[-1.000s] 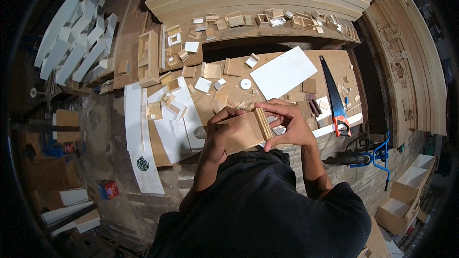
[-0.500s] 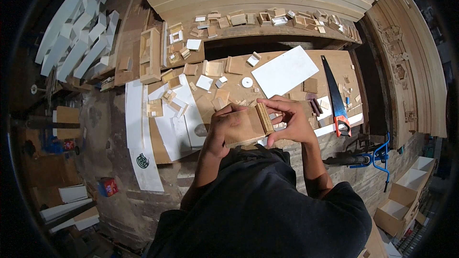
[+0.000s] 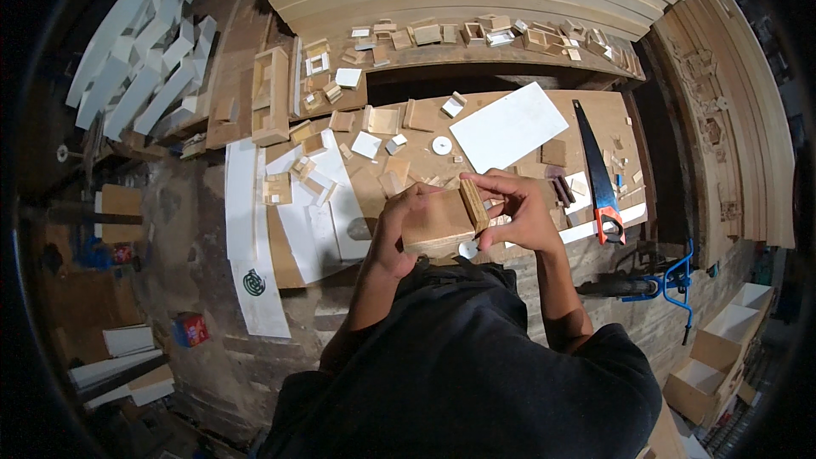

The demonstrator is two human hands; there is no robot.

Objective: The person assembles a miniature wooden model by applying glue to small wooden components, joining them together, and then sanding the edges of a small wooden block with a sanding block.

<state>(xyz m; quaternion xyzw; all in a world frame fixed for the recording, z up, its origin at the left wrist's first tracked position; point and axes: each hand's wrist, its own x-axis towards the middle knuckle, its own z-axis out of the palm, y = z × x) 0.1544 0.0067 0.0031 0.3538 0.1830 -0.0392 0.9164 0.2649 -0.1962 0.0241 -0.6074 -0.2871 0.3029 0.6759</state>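
Note:
Both my hands hold a small wooden box (image 3: 438, 215) up in front of me, above the near edge of the workbench. My left hand (image 3: 398, 229) grips its left side, the fingers wrapped round the far edge. A thin plywood strip (image 3: 474, 206) stands along the box's right edge; whether it is fixed there I cannot tell. My right hand (image 3: 520, 212) pinches that strip between thumb and fingers. A white disc-like piece (image 3: 468, 249) shows just below the box. The inside of the box is hidden from me.
On the workbench (image 3: 510, 178) lie a white board (image 3: 508, 126), a handsaw (image 3: 598, 172) with an orange and black handle, and several small wooden pieces. More little boxes line a back shelf (image 3: 501, 58). White panels (image 3: 319, 204) lie at left. A blue clamp (image 3: 671, 283) juts out at right.
The box has tilted slightly, so more of its near edge shows. Both hands keep their hold, and the whole view has shifted a little.

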